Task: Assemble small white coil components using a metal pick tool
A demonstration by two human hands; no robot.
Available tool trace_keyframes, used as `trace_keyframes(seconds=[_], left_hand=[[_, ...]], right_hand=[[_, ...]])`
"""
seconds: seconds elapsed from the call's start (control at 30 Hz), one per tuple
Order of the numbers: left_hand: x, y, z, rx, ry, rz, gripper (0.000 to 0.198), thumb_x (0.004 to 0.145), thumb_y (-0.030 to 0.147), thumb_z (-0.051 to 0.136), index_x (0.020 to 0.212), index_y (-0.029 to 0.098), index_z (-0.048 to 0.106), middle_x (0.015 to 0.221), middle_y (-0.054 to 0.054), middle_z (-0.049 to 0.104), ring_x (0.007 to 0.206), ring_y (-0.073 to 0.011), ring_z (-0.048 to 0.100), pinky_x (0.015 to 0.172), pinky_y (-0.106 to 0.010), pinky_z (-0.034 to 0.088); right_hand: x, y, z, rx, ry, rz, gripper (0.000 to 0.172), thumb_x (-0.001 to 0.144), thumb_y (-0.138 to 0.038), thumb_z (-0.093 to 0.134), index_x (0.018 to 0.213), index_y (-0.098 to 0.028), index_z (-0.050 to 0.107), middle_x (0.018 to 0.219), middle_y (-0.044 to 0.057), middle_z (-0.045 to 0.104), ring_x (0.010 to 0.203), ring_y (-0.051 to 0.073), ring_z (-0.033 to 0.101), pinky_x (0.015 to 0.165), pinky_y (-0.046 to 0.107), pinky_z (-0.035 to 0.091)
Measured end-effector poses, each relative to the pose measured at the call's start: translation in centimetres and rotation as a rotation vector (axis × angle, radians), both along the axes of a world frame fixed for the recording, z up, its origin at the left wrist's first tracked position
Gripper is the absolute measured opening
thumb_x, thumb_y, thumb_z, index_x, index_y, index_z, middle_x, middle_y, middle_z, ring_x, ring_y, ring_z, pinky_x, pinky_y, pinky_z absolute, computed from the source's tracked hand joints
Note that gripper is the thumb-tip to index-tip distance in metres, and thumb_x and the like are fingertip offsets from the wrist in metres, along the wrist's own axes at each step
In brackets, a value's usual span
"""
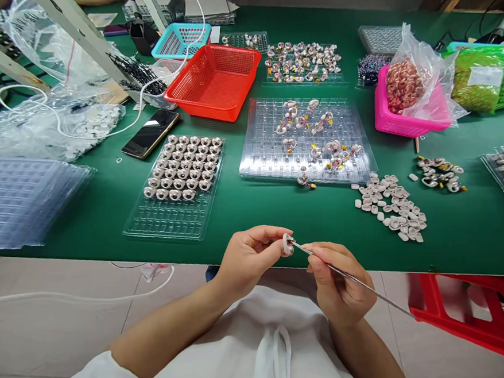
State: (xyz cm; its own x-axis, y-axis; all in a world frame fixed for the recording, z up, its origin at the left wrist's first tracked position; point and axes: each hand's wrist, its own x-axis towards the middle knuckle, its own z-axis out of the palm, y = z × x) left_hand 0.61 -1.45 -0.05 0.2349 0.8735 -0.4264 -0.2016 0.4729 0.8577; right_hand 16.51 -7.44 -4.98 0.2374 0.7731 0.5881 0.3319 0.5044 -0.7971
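Observation:
My left hand (257, 258) pinches a small white-and-silver earbud shell (287, 244) between thumb and fingers, just over the table's front edge. A long thin metal rod (371, 287) is held like a pen in my right hand (342, 280). Its tip meets the shell's open side; whether it reaches inside is too small to tell. Beyond my hands lies a clear tray (301, 151) with several small wired earbud parts (336, 154) scattered on it. Left of it, a clear tray (163, 218) bears rows of silver-and-white shells (181, 166). Loose pale caps (395, 208) lie to the right.
A red basket (216, 82), a phone (151, 133) and stacked clear trays (23, 199) occupy the left and middle. Rightward are a pink basket (411, 123) with bagged copper-coloured parts and a pile of wired parts (441, 174). A red stool (472, 317) stands below the table.

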Motion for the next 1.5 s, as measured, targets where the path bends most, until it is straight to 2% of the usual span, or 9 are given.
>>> trace_keyframes(seconds=[0.4, 0.63, 0.83, 0.97, 1.07, 1.13, 1.23, 1.4, 1.5], left_hand=[[-0.1, 0.1, -0.1, 0.026, 0.048, -0.003, 0.015, 0.069, 0.021, 0.085, 0.082, 0.015, 0.081, 0.069, -0.003, 0.078, 0.065, -0.0140, 0.070, 0.067, -0.023, 0.059], [0.2, 0.0, -0.2, 0.041, 0.048, 0.000, 0.011, 0.070, 0.020, 0.083, 0.079, 0.015, 0.077, 0.068, -0.001, 0.075, 0.064, -0.0124, 0.067, 0.065, -0.021, 0.056], [0.3, -0.1, 0.0, 0.066, 0.054, 0.003, 0.008, 0.071, 0.019, 0.080, 0.076, 0.015, 0.075, 0.066, 0.000, 0.072, 0.062, -0.0110, 0.064, 0.063, -0.020, 0.053], [0.0, 0.0, 0.2, 0.075, 0.062, 0.004, 0.009, 0.071, 0.020, 0.081, 0.074, 0.015, 0.075, 0.064, 0.000, 0.070, 0.061, -0.0115, 0.063, 0.062, -0.021, 0.054], [-0.2, -0.1, 0.3, 0.053, 0.035, -0.011, 0.011, 0.073, 0.023, 0.083, 0.077, 0.016, 0.076, 0.067, -0.001, 0.073, 0.062, -0.0124, 0.065, 0.064, -0.022, 0.055], [-0.2, -0.2, 0.3, 0.049, 0.006, -0.032, 0.013, 0.075, 0.027, 0.083, 0.080, 0.016, 0.078, 0.071, -0.003, 0.075, 0.065, -0.0135, 0.067, 0.066, -0.023, 0.057], [0.1, -0.4, 0.4, 0.074, -0.029, -0.049, 0.018, 0.076, 0.033, 0.085, 0.081, 0.016, 0.080, 0.076, -0.005, 0.077, 0.070, -0.0161, 0.070, 0.070, -0.026, 0.059], [0.5, -0.7, 0.4, 0.114, -0.067, -0.048, 0.019, 0.075, 0.034, 0.086, 0.080, 0.015, 0.081, 0.081, -0.007, 0.078, 0.077, -0.0194, 0.072, 0.074, -0.028, 0.061], [0.5, -0.8, 0.1, 0.143, -0.069, -0.019, 0.017, 0.073, 0.030, 0.088, 0.082, 0.017, 0.083, 0.081, -0.006, 0.077, 0.075, -0.0182, 0.072, 0.072, -0.026, 0.060]], right_hand=[[0.0, 0.0, -0.3, -0.062, 0.035, 0.046, 0.041, 0.089, -0.004, 0.066, 0.123, -0.028, 0.068, 0.102, 0.007, 0.078, 0.089, 0.022, 0.075, 0.064, 0.035, 0.068], [-0.2, 0.0, -0.2, 0.009, -0.040, 0.057, 0.049, 0.087, 0.000, 0.067, 0.128, -0.026, 0.065, 0.105, 0.008, 0.078, 0.091, 0.022, 0.075, 0.064, 0.035, 0.068], [-0.2, -0.3, -0.3, 0.059, -0.118, 0.008, 0.044, 0.090, -0.007, 0.067, 0.129, -0.027, 0.064, 0.105, 0.009, 0.077, 0.089, 0.023, 0.076, 0.060, 0.034, 0.065], [0.7, -0.3, 0.5, -0.023, -0.015, 0.012, 0.023, 0.098, -0.015, 0.055, 0.116, -0.026, 0.067, 0.099, 0.008, 0.074, 0.091, 0.024, 0.072, 0.073, 0.042, 0.063], [1.1, 0.0, 1.3, -0.205, 0.031, 0.072, 0.025, 0.103, -0.017, 0.044, 0.107, -0.024, 0.068, 0.101, 0.009, 0.072, 0.099, 0.024, 0.069, 0.083, 0.042, 0.059], [1.0, 0.2, 1.5, -0.308, 0.029, 0.149, 0.026, 0.104, -0.017, 0.043, 0.107, -0.023, 0.068, 0.102, 0.009, 0.070, 0.097, 0.022, 0.067, 0.079, 0.037, 0.058], [0.1, 0.5, 1.3, -0.342, 0.042, 0.240, 0.019, 0.102, -0.019, 0.049, 0.111, -0.024, 0.066, 0.097, 0.006, 0.066, 0.084, 0.018, 0.064, 0.069, 0.031, 0.054], [-1.2, 1.1, 0.8, -0.307, 0.093, 0.169, 0.008, 0.092, -0.019, 0.064, 0.097, -0.025, 0.063, 0.080, 0.000, 0.056, 0.068, 0.015, 0.050, 0.060, 0.027, 0.045], [-1.4, 1.4, 0.9, -0.301, 0.128, 0.176, 0.008, 0.091, -0.017, 0.063, 0.095, -0.024, 0.063, 0.080, 0.000, 0.057, 0.068, 0.014, 0.051, 0.059, 0.026, 0.046]])
